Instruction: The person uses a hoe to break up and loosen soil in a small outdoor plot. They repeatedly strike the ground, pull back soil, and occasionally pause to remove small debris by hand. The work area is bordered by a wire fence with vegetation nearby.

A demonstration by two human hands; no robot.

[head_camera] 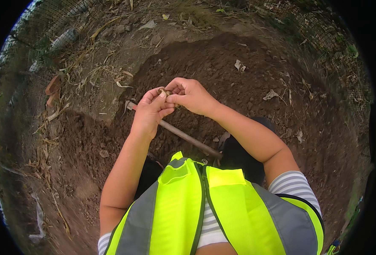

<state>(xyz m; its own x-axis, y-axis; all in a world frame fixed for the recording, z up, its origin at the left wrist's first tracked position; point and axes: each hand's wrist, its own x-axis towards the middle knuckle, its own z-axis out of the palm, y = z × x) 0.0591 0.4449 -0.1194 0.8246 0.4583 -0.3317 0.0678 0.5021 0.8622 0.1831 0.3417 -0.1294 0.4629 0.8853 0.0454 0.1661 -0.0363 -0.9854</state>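
My left hand (pixel 150 111) is raised over the soil and pinches a small brown-and-yellowish lump (pixel 165 92) between thumb and fingers. From the other side, the thumb and fingertips of my right hand (pixel 191 96) grip the same lump. Fingers cover much of it, so I cannot tell exactly what it is. Below the hands a long-handled tool, which looks like a hoe, lies on the ground. Its wooden handle (pixel 188 137) slants down to the right towards my feet. The tool's far end (pixel 131 105) shows beside my left hand, with a red mark near it.
Loose dark soil (pixel 200 63) spreads around me, meeting firmer ground (pixel 103 89) with dry stalks at upper left. Red bricks (pixel 53 89) lie at the left. Dry leaves (pixel 239 65) are scattered on the soil. Netting (pixel 331 35) borders the plot at the upper right.
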